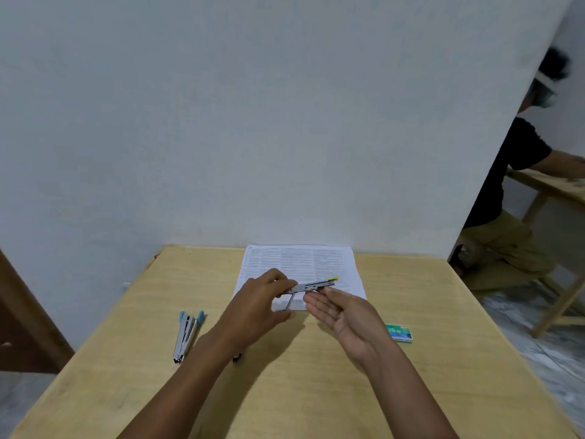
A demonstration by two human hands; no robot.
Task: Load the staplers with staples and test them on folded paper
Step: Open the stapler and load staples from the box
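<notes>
Above the table, my left hand (262,299) grips the rear end of a small metal stapler with a yellow-green tip (313,285); the stapler is swung open, one arm hanging down. My right hand (345,315) lies palm up with fingers straight, its fingertips touching the underside of the stapler's front. A second stapler with blue ends (186,335) lies opened on the table at the left. A printed sheet of paper (300,264) lies flat under the hands at the table's far edge. A green staple box (399,333) sits to the right of my right hand.
The wooden table (443,375) stands against a white wall. At the far right, another person sits at a second wooden table (550,185). A brown door edge (25,312) is at the left. A small dark item (236,357) lies beside my left forearm.
</notes>
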